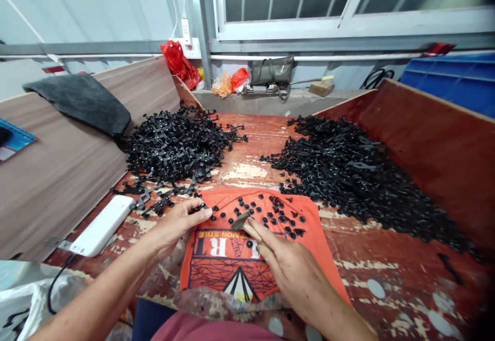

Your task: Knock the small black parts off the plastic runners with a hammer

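Observation:
My left hand (180, 225) is at the left edge of an orange printed cloth (211, 274), thumb and forefinger closed on a small black part (203, 206) that they mostly cover. In my right hand (296, 269) is a small knife-like tool, its dull greenish-grey blade (240, 221) pointing left above the cloth. The fingers wrap round it and hide the handle. Many small round black caps (274, 221) lie scattered over the upper half of the cloth, between and beyond my hands. One black cap (249, 244) sits lower, close to my right fingertips.
A heap of thin black plastic parts (174, 142) rises at the back left. Another black heap (348, 168) spreads along the right board (433, 135). A white power bank (102, 226) with a cable lies left of my left forearm. Dark cloth (87, 101) hangs over the left board.

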`<move>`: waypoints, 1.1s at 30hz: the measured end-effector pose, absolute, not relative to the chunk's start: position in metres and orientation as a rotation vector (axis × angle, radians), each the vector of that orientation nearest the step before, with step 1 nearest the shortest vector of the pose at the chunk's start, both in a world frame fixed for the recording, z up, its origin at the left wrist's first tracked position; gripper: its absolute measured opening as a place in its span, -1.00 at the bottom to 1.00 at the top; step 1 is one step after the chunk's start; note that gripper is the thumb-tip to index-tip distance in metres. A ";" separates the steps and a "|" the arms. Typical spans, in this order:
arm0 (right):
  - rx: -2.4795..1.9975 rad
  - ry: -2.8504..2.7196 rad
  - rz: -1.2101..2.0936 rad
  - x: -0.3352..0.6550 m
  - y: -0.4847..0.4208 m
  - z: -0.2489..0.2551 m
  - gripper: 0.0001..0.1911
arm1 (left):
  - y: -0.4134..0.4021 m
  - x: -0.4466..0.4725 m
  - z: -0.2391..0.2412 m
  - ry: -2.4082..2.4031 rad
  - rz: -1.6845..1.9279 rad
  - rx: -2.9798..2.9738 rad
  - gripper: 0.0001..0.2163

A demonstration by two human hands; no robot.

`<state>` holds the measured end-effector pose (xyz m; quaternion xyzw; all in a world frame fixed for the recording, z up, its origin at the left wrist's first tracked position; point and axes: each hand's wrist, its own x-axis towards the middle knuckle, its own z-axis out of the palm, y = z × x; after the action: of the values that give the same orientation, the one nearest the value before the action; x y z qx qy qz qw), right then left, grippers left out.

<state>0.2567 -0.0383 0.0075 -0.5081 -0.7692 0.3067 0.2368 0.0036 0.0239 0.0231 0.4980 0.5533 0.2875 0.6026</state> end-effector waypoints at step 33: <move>-1.563 -2.200 0.766 0.268 -0.037 -0.006 -0.47 | 0.062 -0.002 -0.029 1.672 0.395 1.620 -0.65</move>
<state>0.2679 -0.0367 -0.0060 -0.5493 -0.7733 0.2691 0.1672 -0.0022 0.0625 -0.0294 0.6345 0.6550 0.1547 0.3800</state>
